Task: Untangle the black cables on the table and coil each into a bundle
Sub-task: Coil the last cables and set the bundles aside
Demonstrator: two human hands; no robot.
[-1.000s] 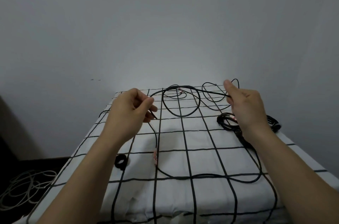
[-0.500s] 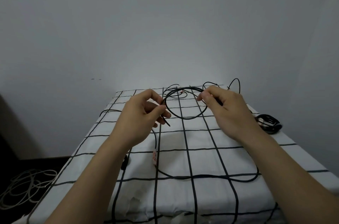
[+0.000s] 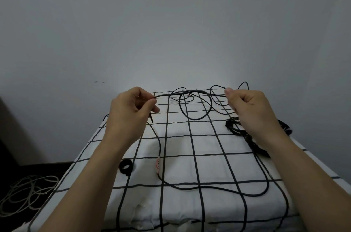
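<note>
A thin black cable (image 3: 196, 117) is stretched between both hands above the table, with a loop hanging down from it. My left hand (image 3: 131, 112) pinches one part of it between thumb and forefinger; the cable's end pokes out below the fingers. My right hand (image 3: 248, 108) pinches the cable further right. The same cable trails down over the cloth past a pink-white tag (image 3: 157, 165) and sweeps along the near edge. A thicker black cable bundle (image 3: 235, 127) lies under my right wrist. More thin loops (image 3: 218, 96) lie at the far edge.
The table (image 3: 190, 203) wears a white cloth with a black grid. A small black strap ring (image 3: 125, 166) lies left of the tag. Pale cables (image 3: 26, 193) are heaped on the floor at the lower left. A plain grey wall stands behind.
My hands have moved apart and risen, pulling the cable taut between them; the hanging loop now spans wider. My right hand shifted right, uncovering less of the thick bundle.
</note>
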